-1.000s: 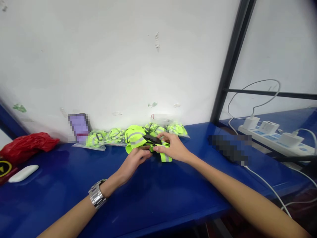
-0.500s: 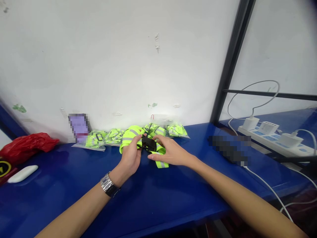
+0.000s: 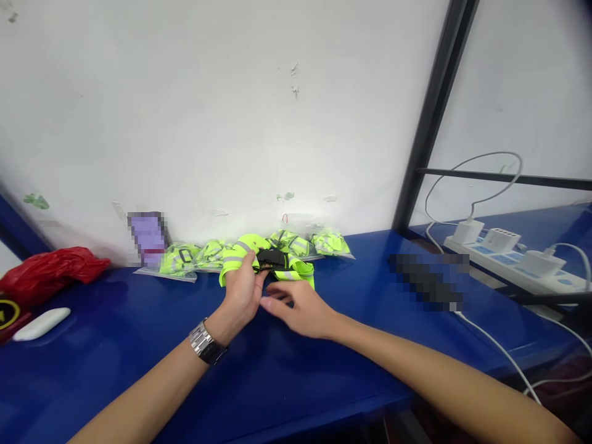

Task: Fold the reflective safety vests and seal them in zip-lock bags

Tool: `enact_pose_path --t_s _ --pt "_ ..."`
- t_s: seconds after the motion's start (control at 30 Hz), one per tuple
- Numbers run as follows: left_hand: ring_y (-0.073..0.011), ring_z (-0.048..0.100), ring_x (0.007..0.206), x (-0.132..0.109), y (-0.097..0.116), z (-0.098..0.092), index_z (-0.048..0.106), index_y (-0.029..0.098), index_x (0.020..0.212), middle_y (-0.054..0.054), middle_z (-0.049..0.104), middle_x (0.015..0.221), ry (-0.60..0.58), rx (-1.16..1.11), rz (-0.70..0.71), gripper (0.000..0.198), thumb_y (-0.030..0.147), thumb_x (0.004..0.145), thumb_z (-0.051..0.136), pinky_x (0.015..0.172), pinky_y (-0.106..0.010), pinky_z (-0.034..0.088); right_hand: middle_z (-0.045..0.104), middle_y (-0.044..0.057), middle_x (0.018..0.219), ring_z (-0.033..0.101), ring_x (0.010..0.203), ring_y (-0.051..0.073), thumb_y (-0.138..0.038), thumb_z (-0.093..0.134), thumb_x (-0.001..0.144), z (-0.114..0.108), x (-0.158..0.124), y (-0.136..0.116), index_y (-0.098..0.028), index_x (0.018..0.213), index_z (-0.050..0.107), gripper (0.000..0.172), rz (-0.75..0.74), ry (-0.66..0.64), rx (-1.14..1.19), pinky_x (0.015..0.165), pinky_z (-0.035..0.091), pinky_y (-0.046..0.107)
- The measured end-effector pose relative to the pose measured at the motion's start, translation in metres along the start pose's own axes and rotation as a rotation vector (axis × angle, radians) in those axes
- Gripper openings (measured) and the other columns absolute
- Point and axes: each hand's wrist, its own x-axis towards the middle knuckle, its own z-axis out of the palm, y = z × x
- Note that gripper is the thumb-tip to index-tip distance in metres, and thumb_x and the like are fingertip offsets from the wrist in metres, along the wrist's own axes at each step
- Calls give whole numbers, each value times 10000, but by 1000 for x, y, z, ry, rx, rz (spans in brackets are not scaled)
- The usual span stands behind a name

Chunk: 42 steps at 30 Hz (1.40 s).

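Right hand (image 3: 296, 310) off the fluorescent yellow reflective strap (image 3: 235, 259) now, drawn back toward the near edge of the blue tabletop (image 3: 324, 376), fingers loosely curled, just apart from the fabric. Left hand (image 3: 240, 296) more upright, alone on the strap, fingertips pinching beside the black buckle (image 3: 271, 259). Strap bunched tighter than before, its loops pulled in closer to the buckle.

Workshop-style bench, blue tabletop (image 3: 324, 382), bagged hi-vis vests (image 3: 329, 243), power strip (image 3: 504, 262)
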Motion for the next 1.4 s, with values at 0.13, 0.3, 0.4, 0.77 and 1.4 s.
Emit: enact_pose_path --t_s 0.13,0.3,0.4,0.77,1.4 --pt "-126 670 872 -5 0 -4 624 178 1005 -44 683 1062 -55 12 29 197 79 840 582 752 -265 587 677 72 1003 647 923 209 -550 561 842 -7 11 12 -182 1014 648 415 321 162 696 796 519 333" --pt "-176 627 1075 -6 -17 -19 587 252 1121 -27 632 1223 -222 102 89 316 124 832 594 891 -364 553 695 26 994 657 880 180 -439 672 776 -7 18 17 -210 1004 627 326 333 485 1116 839 524 348" --pt "-204 564 1188 -2 -28 -34 571 257 1168 -34 605 1277 -313 311 198 349 208 825 611 1021 -407 461 713 39 940 661 883 201 -311 732 696 -4 19 21 -174 899 645 259 300 712 1060 825 530 345" --pt "-286 616 1060 12 -16 -86 621 164 1088 -102 691 1039 -596 1264 639 337 317 857 429 984 -439 443 724 69 912 650 893 232 -84 490 698 -7 7 35 -168 843 708 275 229 449 92 807 486 338" --pt "-256 529 1235 -13 -7 -89 571 202 1233 -86 683 1142 -814 1273 548 401 436 966 385 1117 -407 313 635 122 901 585 823 246 -480 637 763 -10 -11 0 -137 860 656 357 -250 -199 -735 747 459 341"
